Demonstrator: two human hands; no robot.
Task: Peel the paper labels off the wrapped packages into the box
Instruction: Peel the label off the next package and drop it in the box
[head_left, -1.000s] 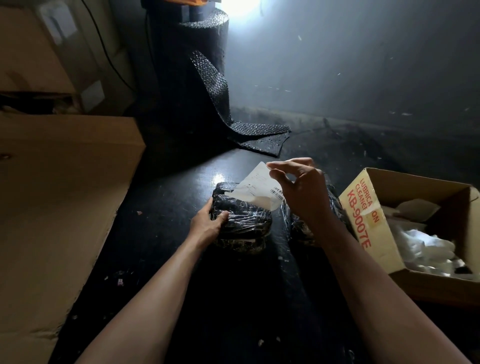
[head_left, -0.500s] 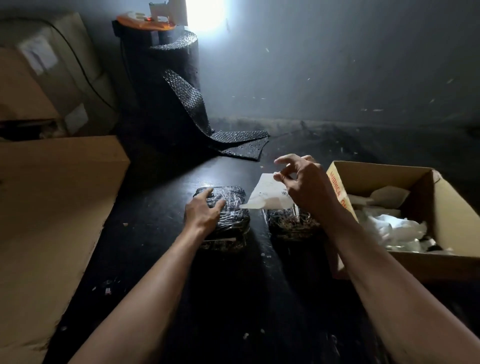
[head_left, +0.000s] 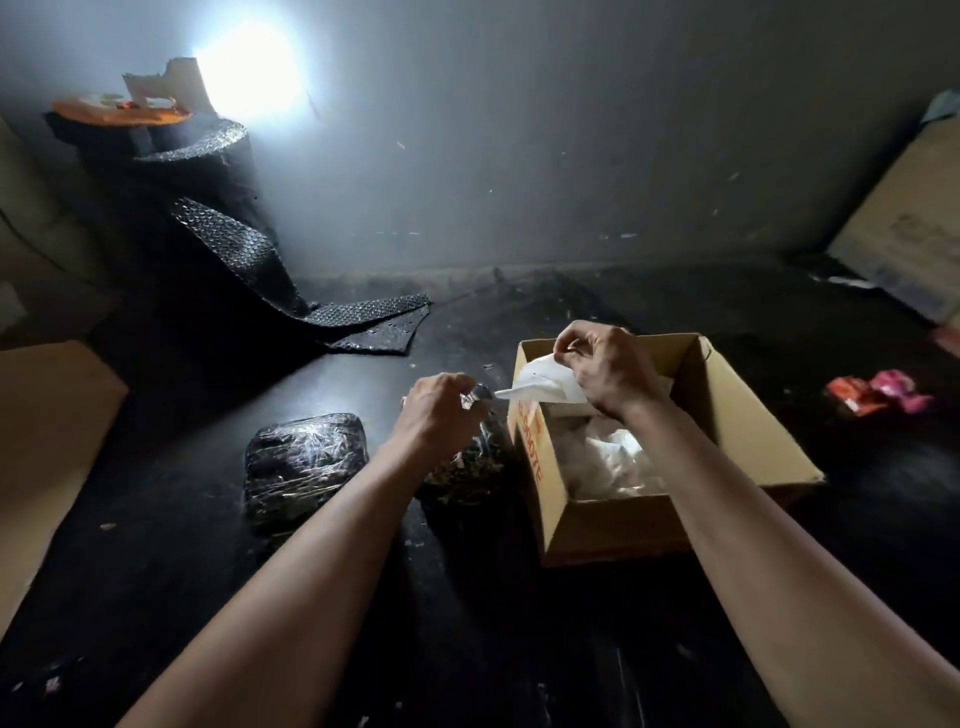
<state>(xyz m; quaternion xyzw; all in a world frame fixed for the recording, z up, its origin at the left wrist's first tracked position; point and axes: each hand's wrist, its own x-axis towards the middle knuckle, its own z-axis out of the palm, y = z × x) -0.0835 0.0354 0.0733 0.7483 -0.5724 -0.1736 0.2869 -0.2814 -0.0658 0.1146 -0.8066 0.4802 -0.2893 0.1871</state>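
Dark table (head_left: 156, 597) holds a package (head_left: 304, 465), centre left. Right hand (head_left: 613, 371) pinches a label (head_left: 540, 384) over the box (head_left: 623, 525); left hand (head_left: 436, 415) has its grip on crumpled wrap (head_left: 470, 400) beside it.

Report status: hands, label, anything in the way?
Right hand grips label over box. Left hand pinches clear film at label's tip. Label not yet dropped. Box mouth unobstructed.

I am making out just one text: red print running down the side wall of the cardboard box (head_left: 535, 457). Its end is looking like "007E". The rest is blurring or hiding behind the white label (head_left: 545, 387).
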